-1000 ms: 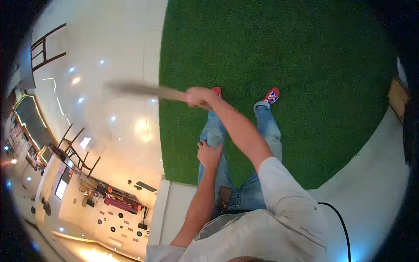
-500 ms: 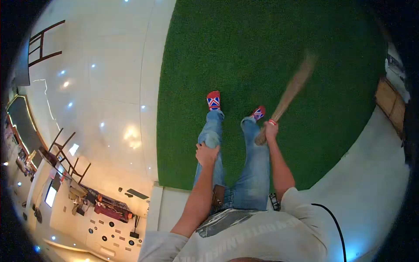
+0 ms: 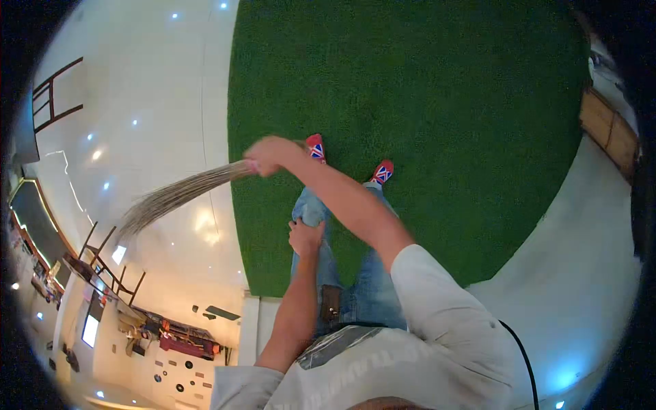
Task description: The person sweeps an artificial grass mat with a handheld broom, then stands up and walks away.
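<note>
We see the fingers of the right hand (image 3: 271,156) closed around a stick broom (image 3: 181,195), beside a pink band at the base of its bristles. The left hand (image 3: 305,237) lies cupped over the left knee of the jeans (image 3: 372,294); we cannot tell whether its fingers grip. The bristles fan out leftward above the pale floor (image 3: 157,75), and we cannot tell if their tips touch it. The light T-shirt (image 3: 410,365) bears pale lettering, too faint and creased for us to read. Past the knees, the red socks (image 3: 383,172) carry a Union Jack pattern and stand on the green turf (image 3: 410,82).

Half a second ago we had the broom over the turf on the right, pointing away; now it has swung across the body to the left, while the left hand has stayed on the knee.
</note>
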